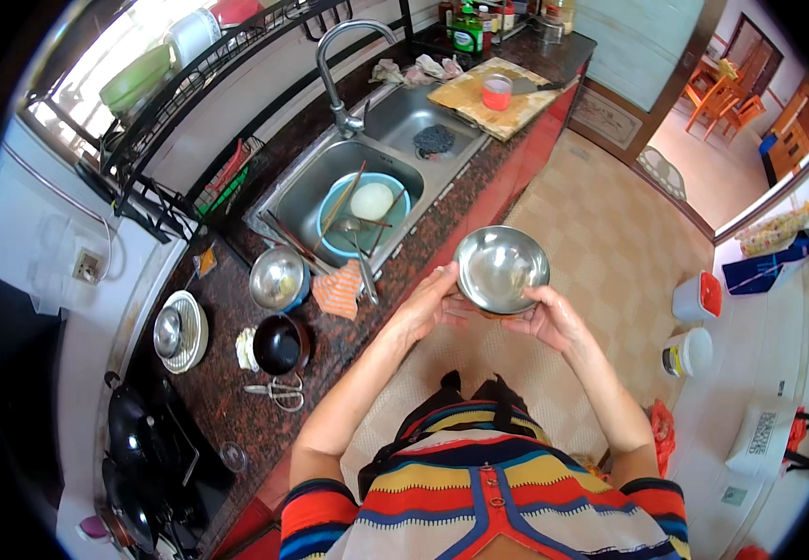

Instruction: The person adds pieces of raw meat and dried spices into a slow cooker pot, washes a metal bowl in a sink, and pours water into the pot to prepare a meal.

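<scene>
Between my two hands is a shiny stainless steel bowl (499, 262), held out past the counter's front edge, above the floor. My left hand (436, 301) grips its left side, the fingers partly hidden beneath it. On the lower right rim rests the thumb of my right hand (548, 318), while the other fingers reach under the bowl. Something orange shows at the bowl's underside; what it is I cannot tell. In the near sink basin (292, 168) sits a light blue plastic basin (321, 224) with water, a white round bowl (372, 201), chopsticks (340, 203) and a ladle (368, 280).
An orange striped cloth (336, 290), another metal bowl (278, 278), a dark bowl (281, 344) and scissors (282, 392) lie along the granite counter (348, 343). A cutting board (467, 84) holds a red-and-clear cup (497, 92) and a knife (527, 86). The faucet (324, 70) arches over the sink.
</scene>
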